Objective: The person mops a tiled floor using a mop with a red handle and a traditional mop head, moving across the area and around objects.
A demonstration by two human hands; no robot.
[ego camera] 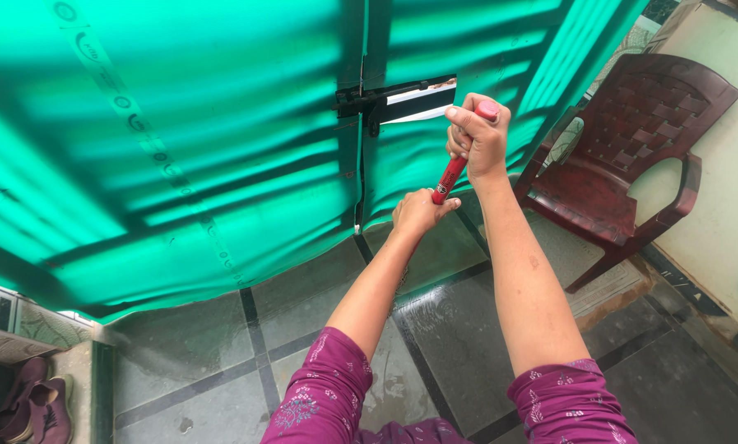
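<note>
Gripping: both hands are wrapped round a red handle (451, 174) that slants down toward the floor.
Right hand: the right hand (478, 136) is clenched over the top end of the red handle, its pink cap showing above the fist.
Left hand: the left hand (418, 212) grasps the same handle lower down, fingers curled about it.
Handle's lower end: it is hidden behind the left hand and arm, so what it carries cannot be told.
Sleeves: both arms come out of purple patterned sleeves (324, 395).
Door: a green corrugated door (180, 148) stands just ahead of the hands, with a black latch (377, 103) across its seam.
Floor: grey floor tiles (221, 345) with dark joints look wet.
Chair: a dark red plastic chair (632, 140) stands to the right, near the wall.
Shoes: maroon shoes (36, 407) lie at lower left.
</note>
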